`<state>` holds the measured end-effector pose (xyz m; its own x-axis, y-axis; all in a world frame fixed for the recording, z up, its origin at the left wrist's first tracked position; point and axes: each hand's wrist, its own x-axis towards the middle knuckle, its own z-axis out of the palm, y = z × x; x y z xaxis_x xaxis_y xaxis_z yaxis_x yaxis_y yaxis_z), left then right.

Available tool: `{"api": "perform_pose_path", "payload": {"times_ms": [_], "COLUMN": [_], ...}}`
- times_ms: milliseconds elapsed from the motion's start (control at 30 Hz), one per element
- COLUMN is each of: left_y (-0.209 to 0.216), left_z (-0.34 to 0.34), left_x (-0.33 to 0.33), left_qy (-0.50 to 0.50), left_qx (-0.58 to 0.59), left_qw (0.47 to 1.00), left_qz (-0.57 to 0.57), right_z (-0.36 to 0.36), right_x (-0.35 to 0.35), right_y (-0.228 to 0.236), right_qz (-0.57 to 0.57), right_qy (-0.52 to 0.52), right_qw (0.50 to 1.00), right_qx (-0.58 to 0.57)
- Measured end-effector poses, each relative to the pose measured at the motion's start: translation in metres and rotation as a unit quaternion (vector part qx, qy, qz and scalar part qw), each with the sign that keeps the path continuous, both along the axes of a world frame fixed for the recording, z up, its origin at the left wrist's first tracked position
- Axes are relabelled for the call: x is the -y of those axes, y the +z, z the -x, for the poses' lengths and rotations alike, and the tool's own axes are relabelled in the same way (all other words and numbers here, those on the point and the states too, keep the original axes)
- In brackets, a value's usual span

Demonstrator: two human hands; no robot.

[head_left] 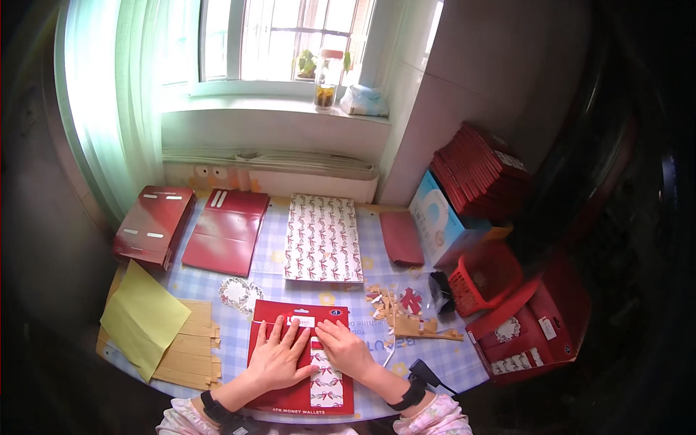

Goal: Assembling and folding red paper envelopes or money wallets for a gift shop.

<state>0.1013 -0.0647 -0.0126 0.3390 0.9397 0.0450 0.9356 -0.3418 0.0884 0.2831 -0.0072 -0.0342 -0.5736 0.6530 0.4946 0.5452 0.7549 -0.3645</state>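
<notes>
A flat red cardboard package (290,397) lies at the table's near edge. A white label (301,321) is near its top, and a white patterned strip with red bows (326,394) runs down its right half. My left hand (279,362) rests flat on the package with fingers spread, tips just below the label. My right hand (349,353) lies on the upper right part, its fingers stretched toward the label and partly covering the strip. Neither hand holds anything. Above the package's left corner is a round white wreath-printed cutout (240,293).
Red card stacks (226,232) and a patterned white stack (322,239) stand farther back. Yellow paper (141,319) covers tan strips (188,348) at left. Paper scraps (391,304), a red basket (487,279) and a blue box (442,217) are at right.
</notes>
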Motion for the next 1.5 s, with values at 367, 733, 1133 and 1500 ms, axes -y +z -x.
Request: {"api": "perform_pose_path", "payload": {"times_ms": [367,733,1133,1500], "left_y": [0.004,0.003,0.011,0.01], "left_z": [0.003,0.002,0.002,0.002], "left_x": [-0.004,-0.004,-0.007,-0.006], "left_qy": [-0.027,-0.027,-0.025,-0.025], "left_qx": [0.019,0.018,0.002,0.017], "left_qw": [0.999,0.999,0.999,0.999], "left_qz": [0.004,0.013,0.031,0.032], "right_z": [-0.014,-0.018,-0.016,-0.016], "right_x": [0.001,0.0,0.002,0.004], "right_y": [0.029,0.022,0.022,0.024], "right_qz": [0.049,0.086,0.069,0.066], "right_qy": [0.015,-0.013,-0.011,-0.013], "right_qw": [0.999,0.995,0.997,0.996], "right_qx": [-0.012,0.043,0.041,0.062]}}
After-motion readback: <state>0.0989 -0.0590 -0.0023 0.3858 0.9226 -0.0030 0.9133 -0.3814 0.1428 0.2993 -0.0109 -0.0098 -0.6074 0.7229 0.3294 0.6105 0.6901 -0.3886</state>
